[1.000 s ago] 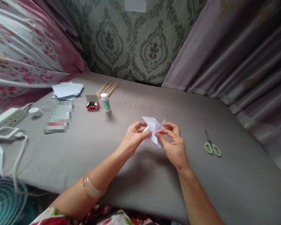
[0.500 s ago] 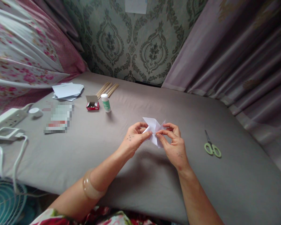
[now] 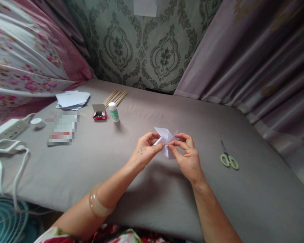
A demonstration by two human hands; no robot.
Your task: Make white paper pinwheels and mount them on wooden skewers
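Note:
A white paper pinwheel [image 3: 164, 133] with folded blades is held above the grey-covered table, between both hands. My left hand [image 3: 147, 147] grips its left side, thumb pressed near the centre and fingers behind the paper. From the right, my right hand [image 3: 186, 152] pinches at the middle with thumb and forefinger, while its other fingers touch a blade on the right. Whether a small pin sits under the fingertips at the centre is too fine to tell. The blades' rear side is hidden by the fingers.
Scissors with green handles [image 3: 229, 161] lie to the right. Toward the back left are a glue bottle [image 3: 114, 112], an open red box [image 3: 99, 115], wooden sticks [image 3: 116, 98] and stacked white paper [image 3: 73, 99]. A power strip [image 3: 10, 130] with cables lies far left.
Both hands keep their hold near the centre. The pinwheel's lower and right blades have shifted slightly; the view has moved a little.

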